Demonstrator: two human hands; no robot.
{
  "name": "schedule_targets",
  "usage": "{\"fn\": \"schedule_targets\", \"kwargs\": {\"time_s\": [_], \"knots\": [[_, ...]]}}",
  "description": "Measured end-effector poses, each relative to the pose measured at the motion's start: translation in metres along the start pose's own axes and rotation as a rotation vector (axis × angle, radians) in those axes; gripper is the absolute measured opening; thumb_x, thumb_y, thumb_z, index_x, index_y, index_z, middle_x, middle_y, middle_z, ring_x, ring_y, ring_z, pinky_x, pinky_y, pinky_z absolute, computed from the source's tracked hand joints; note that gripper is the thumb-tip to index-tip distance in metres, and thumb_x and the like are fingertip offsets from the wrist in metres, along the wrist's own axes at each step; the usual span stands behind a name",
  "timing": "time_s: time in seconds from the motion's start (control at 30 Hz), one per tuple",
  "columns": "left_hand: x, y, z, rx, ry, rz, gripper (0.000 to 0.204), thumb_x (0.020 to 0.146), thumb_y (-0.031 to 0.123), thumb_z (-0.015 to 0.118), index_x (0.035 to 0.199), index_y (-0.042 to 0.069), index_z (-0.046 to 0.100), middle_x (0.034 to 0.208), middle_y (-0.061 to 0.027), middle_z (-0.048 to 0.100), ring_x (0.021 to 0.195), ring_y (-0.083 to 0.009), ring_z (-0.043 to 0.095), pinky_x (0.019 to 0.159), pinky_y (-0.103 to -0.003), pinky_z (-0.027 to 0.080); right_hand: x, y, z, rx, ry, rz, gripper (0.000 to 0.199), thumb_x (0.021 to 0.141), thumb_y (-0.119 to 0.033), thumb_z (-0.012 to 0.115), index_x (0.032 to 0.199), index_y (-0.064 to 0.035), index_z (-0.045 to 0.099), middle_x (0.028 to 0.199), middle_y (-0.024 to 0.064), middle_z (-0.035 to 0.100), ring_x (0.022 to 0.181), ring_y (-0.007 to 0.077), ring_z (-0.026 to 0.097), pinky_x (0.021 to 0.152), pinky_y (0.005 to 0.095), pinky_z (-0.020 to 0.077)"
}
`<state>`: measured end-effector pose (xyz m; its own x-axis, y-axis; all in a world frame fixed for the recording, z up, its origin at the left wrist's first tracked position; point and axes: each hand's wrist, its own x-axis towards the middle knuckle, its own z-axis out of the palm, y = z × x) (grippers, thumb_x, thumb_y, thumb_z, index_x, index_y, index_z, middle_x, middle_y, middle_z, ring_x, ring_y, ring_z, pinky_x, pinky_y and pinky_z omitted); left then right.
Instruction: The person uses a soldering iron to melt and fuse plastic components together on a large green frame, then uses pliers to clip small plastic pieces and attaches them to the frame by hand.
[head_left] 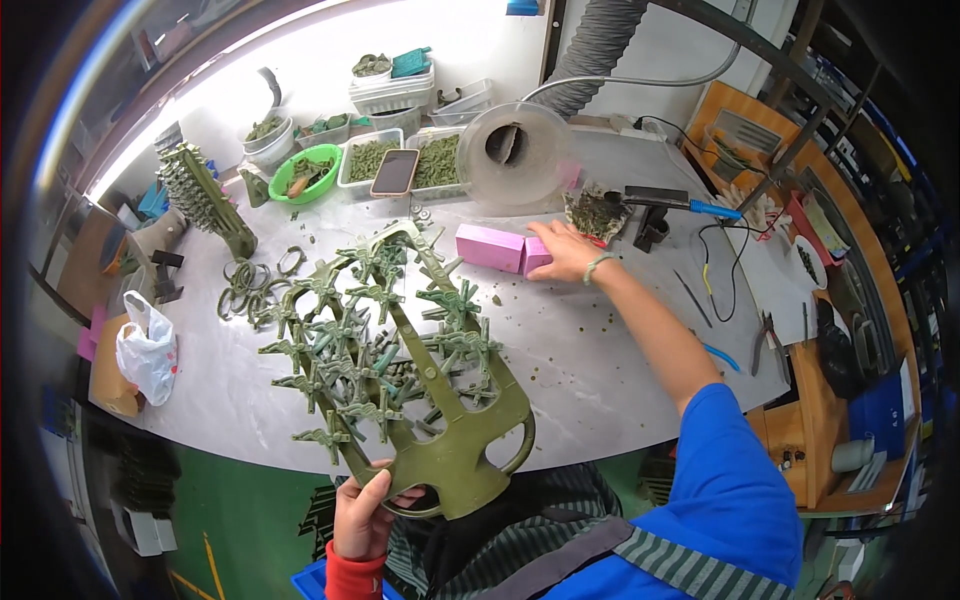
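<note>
My left hand [365, 510] is closed round the lower loop of a large olive-green, wax-like frame [460, 455], which is tilted over the table's front edge. Several small green branching pieces [455, 305] stick out along its bars. My outstretched right hand [568, 252] is closed over a small pink block [537, 256], thumb on the near side and fingers on the far side. A longer pink block [489, 247] lies just left of it. Behind the frame, part of a heap of loose green pieces [400, 375] is hidden.
Green rings [245, 288] and a studded green column [205, 200] stand left. Tubs of green pieces [372, 160], a phone [395, 172] and a clear funnel with hose [515, 155] are behind. Rightward lie a blue-handled heated tool [715, 209], its cable, and pliers [768, 340].
</note>
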<state>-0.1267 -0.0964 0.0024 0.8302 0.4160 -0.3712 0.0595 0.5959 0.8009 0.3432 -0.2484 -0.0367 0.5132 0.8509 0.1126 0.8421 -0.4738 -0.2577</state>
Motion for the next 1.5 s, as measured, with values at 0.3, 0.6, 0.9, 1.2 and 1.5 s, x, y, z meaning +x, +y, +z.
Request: {"fn": "schedule_targets", "kwargs": {"time_s": [0.3, 0.6, 0.9, 1.2, 1.5], "knots": [[-0.008, 0.001, 0.008, -0.004, 0.011, 0.004, 0.033, 0.098, 0.011, 0.058, 0.122, -0.011, 0.057, 0.102, -0.0213, 0.071, 0.086, -0.0274, 0.073, 0.077, -0.032, 0.059, 0.029, -0.010, -0.002, 0.055, -0.021, 0.167, 0.049, 0.073, -0.038, 0.080, 0.113, -0.0117, 0.066, 0.107, 0.0131, 0.070, 0.103, 0.0344, 0.065, 0.089, 0.0438, 0.0512], [-0.007, 0.002, 0.014, 0.014, -0.005, 0.000, 0.032, 0.097, 0.009, 0.060, 0.122, -0.010, 0.058, 0.102, -0.0227, 0.071, 0.087, -0.0294, 0.073, 0.078, -0.034, 0.058, 0.029, 0.057, -0.034, 0.000, -0.191, -0.040, 0.054, 0.073, -0.027, 0.079, 0.118, -0.0031, 0.061, 0.110, 0.0170, 0.066, 0.106, 0.0335, 0.062, 0.093, 0.0389, 0.0493], [0.009, -0.003, 0.038, 0.084, -0.067, -0.067, 0.033, 0.097, 0.011, 0.061, 0.122, -0.010, 0.058, 0.102, -0.0217, 0.071, 0.088, -0.0276, 0.073, 0.079, -0.032, 0.057, 0.012, 0.050, -0.030, -0.062, 0.052, -0.090, 0.055, 0.079, -0.024, 0.075, 0.124, -0.0008, 0.056, 0.116, 0.0175, 0.062, 0.110, 0.0330, 0.060, 0.097, 0.0407, 0.0470], [0.050, -0.035, 0.090, 0.025, -0.276, -0.224, 0.034, 0.100, 0.015, 0.059, 0.124, -0.008, 0.058, 0.106, -0.0181, 0.070, 0.095, -0.0251, 0.071, 0.081, -0.032, 0.056, -0.147, 0.053, -0.088, 0.604, 0.182, 0.286, 0.032, 0.094, -0.029, 0.067, 0.108, -0.0003, 0.069, 0.088, 0.0075, 0.072, 0.076, 0.0152, 0.066, 0.073, 0.0292, 0.0529], [0.102, -0.061, 0.117, 0.017, -0.387, -0.349, 0.030, 0.099, 0.015, 0.062, 0.122, -0.005, 0.060, 0.114, -0.0152, 0.068, 0.101, -0.0266, 0.069, 0.090, -0.039, 0.055, -0.269, 0.009, -0.079, 1.106, -0.377, 0.599, 0.045, 0.101, -0.034, 0.058, 0.121, 0.0060, 0.059, 0.097, 0.0112, 0.072, 0.067, 0.0116, 0.065, 0.058, 0.0249, 0.0520]]}}
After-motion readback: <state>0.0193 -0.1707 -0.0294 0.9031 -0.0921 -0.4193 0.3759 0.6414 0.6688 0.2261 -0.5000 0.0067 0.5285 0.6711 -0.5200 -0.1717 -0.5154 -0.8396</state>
